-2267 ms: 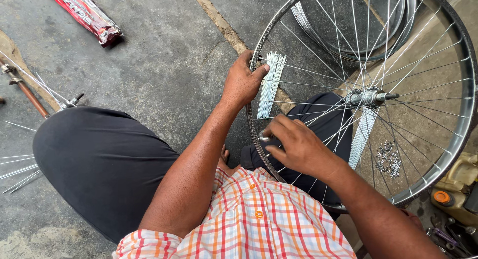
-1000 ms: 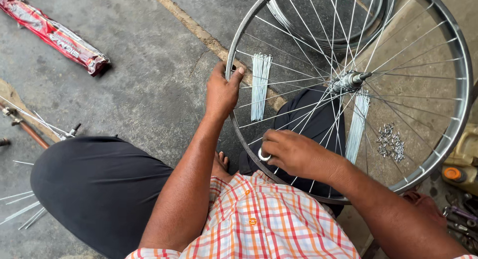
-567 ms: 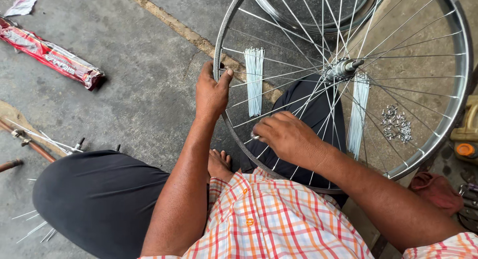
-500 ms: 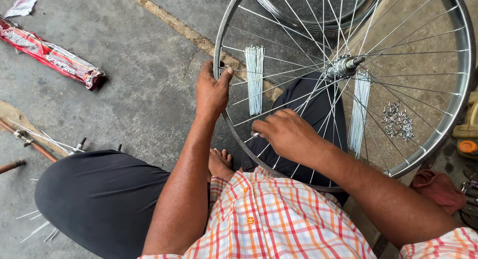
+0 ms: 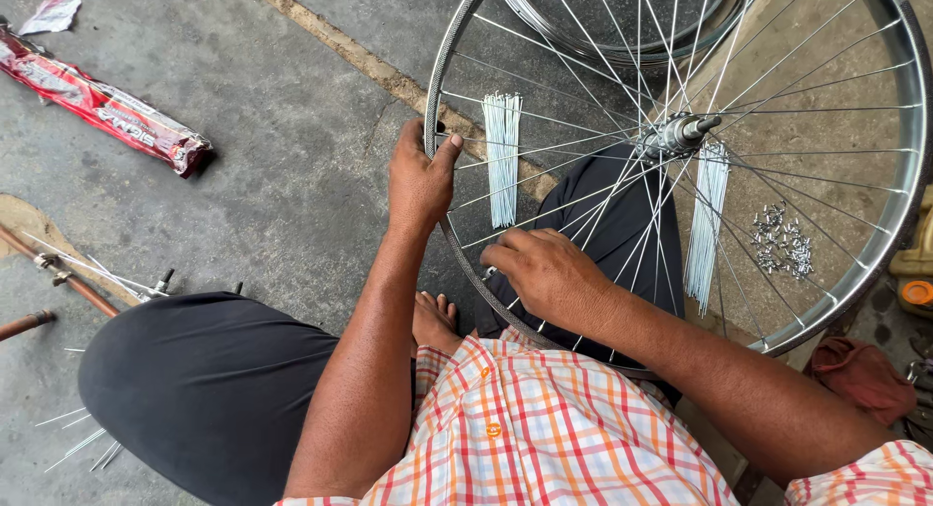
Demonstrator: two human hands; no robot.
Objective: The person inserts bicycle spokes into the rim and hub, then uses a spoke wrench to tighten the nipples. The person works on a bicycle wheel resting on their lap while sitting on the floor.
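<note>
A spoked bicycle wheel rim [image 5: 914,166] stands tilted over my lap, its hub [image 5: 675,134] near the middle. My left hand [image 5: 420,180] grips the rim's left edge, thumb hooked over it. My right hand [image 5: 544,273] lies low inside the wheel with its fingers pinched on a spoke end at the rim. What the fingertips hold is too small to tell apart. Two bundles of loose spokes [image 5: 502,156] lie on the concrete behind the wheel.
A pile of small spoke nipples [image 5: 782,242] lies on the ground at right. A second rim [image 5: 622,49] rests at the top. A red packet [image 5: 97,107] lies far left, metal tools [image 5: 68,282] and loose spokes [image 5: 78,438] at my left knee, a red cloth [image 5: 865,375] at right.
The wheel has shifted across my view as my head moved left. My left hand has slid along the rim. My right hand stays low at the spokes near the rim.
</note>
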